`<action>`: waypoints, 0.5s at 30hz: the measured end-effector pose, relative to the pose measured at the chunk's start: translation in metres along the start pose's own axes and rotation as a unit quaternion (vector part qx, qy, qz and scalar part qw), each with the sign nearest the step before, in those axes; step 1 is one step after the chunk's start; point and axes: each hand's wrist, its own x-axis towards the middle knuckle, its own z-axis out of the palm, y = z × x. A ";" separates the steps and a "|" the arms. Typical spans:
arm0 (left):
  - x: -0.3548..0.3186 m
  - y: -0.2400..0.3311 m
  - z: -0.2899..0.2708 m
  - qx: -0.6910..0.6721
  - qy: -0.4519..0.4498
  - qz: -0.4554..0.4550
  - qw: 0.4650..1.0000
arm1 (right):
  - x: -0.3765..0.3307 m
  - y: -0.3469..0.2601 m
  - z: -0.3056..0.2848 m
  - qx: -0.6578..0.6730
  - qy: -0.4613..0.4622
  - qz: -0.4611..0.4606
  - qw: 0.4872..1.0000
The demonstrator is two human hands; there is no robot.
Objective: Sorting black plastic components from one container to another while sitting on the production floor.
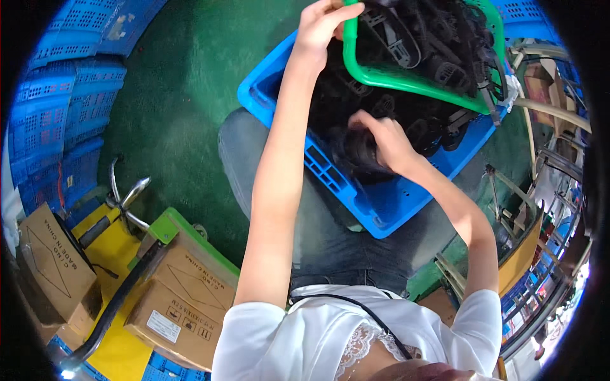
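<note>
A blue plastic crate [395, 216] lies across my knees, with a pile of black parts [416, 124] inside. A smaller green basket [406, 87] sits over the crate's far side and also carries black pieces, one with a grey buckle-like end [399, 51]. My left hand [323, 26] is closed round the green basket's rim at its left corner. Down in the blue crate, my right hand [393, 145] has its fingers curled against the black parts. What lies between those fingers blends into the dark pile, so its kind cannot be made out.
Blue perforated crates [47, 124] are stacked at the far left. Cardboard boxes [181, 298] rest at the lower left beside a yellow surface [117, 254] and a chrome-legged stand [130, 200]. Pale tubular frames [553, 114] stand at the right. The floor [171, 108] is green.
</note>
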 end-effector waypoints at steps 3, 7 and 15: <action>-0.003 -0.003 -0.003 0.005 -0.019 0.040 0.999 | -0.029 -0.031 -0.051 0.100 0.041 0.030 0.994; -0.008 -0.002 0.000 -0.063 0.001 0.033 0.997 | -0.027 -0.036 -0.147 -0.044 0.246 -0.055 0.967; -0.003 -0.010 0.004 -0.091 -0.001 0.015 0.996 | 0.057 0.010 -0.211 -0.249 0.423 -0.103 0.865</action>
